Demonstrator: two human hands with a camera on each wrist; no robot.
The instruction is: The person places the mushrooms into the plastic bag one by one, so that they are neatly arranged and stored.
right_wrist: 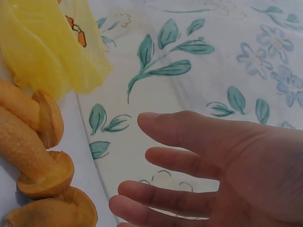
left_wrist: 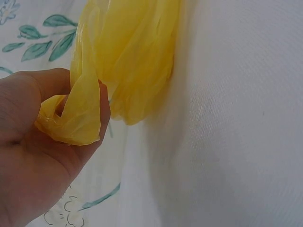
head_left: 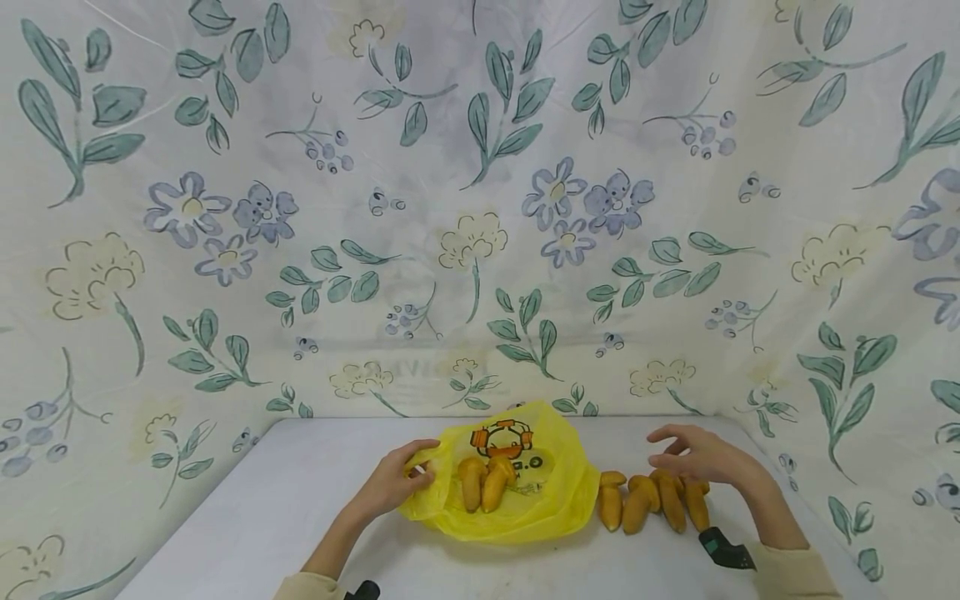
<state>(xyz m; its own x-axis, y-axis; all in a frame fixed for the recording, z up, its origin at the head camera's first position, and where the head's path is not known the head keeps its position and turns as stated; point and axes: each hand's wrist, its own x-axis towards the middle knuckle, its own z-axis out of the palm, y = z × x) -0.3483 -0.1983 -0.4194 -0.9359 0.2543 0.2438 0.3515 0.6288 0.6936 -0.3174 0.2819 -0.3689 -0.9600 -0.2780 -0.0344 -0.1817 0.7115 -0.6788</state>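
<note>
A yellow plastic bag (head_left: 558,500) with a printed orange and black design lies on the table, its mouth toward me. Two brown mushrooms (head_left: 495,485) are at the bag's opening. My left hand (head_left: 390,483) pinches the bag's left edge, and the left wrist view shows thin plastic (left_wrist: 78,118) between thumb and fingers. To the right of the bag, several more mushrooms (head_left: 637,507) lie side by side in a row. Above the row's right end is my right hand (head_left: 701,454), fingers spread and nothing in them. The right wrist view shows that hand apart from the mushrooms (right_wrist: 28,146).
The table (head_left: 247,500) has a white cover. Behind it and at both sides hangs a cloth (head_left: 420,192) printed with leaves and flowers. A dark wrist device (head_left: 723,550) sits on my right wrist, and part of another (head_left: 365,590) shows by the left.
</note>
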